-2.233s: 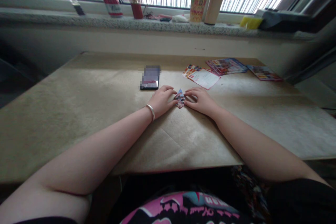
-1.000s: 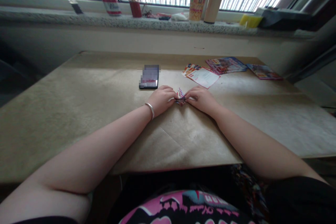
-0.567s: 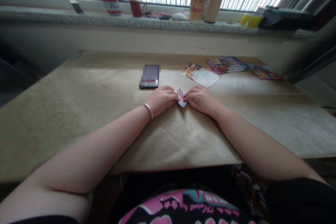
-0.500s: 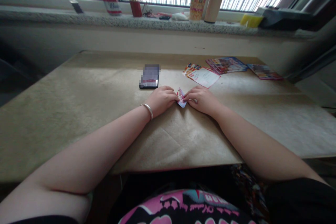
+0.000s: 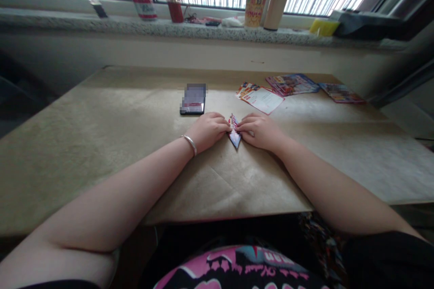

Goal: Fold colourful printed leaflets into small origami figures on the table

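Note:
A small piece of folded printed paper (image 5: 234, 138), white with red and bluish markings, lies on the table between my hands. Its lower end comes to a point toward me. My left hand (image 5: 210, 130), with a silver bangle at the wrist, grips the left edge with closed fingers. From the other side, my right hand (image 5: 259, 130) has its thumb and fingers closed on the right edge. My fingertips hide part of the paper's sides.
A dark phone (image 5: 194, 98) lies beyond my left hand. Past my right hand are several printed sheets (image 5: 262, 98), a stack of colourful leaflets (image 5: 293, 84) and another pile (image 5: 342, 92). A can (image 5: 142, 2), a red bottle (image 5: 175, 10) and a patterned cup (image 5: 256, 3) stand on the windowsill.
The near end of the folded paper now reaches further toward me as a longer, sharper point. Both hands have stayed almost in place, still on its edges.

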Demonstrator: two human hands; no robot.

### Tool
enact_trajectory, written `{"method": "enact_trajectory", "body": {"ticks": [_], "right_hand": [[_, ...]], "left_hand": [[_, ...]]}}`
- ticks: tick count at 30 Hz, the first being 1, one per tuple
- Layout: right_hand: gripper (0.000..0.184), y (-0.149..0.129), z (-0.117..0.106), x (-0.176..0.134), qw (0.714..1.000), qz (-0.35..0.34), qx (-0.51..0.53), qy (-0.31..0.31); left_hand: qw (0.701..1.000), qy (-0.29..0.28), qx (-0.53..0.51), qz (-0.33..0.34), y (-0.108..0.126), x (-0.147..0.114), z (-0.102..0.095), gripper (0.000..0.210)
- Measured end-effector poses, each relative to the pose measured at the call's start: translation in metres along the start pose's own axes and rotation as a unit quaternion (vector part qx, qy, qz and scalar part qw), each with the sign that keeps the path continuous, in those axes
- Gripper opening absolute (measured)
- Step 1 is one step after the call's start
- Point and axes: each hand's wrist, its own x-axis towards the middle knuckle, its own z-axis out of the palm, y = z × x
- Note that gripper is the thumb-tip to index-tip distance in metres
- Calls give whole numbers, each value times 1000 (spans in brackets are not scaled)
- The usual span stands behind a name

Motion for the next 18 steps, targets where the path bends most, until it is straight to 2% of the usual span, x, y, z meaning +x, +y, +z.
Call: {"method": "enact_trajectory", "body": {"ticks": [10, 18], "right_hand": [[20, -2, 2, 0, 999, 50, -7, 12], [16, 2, 2, 0, 998, 61, -6, 26]], "left_hand": [[999, -21, 6, -24, 9, 2, -6, 27], [998, -39, -9, -47, 1, -1, -10, 29]]}}
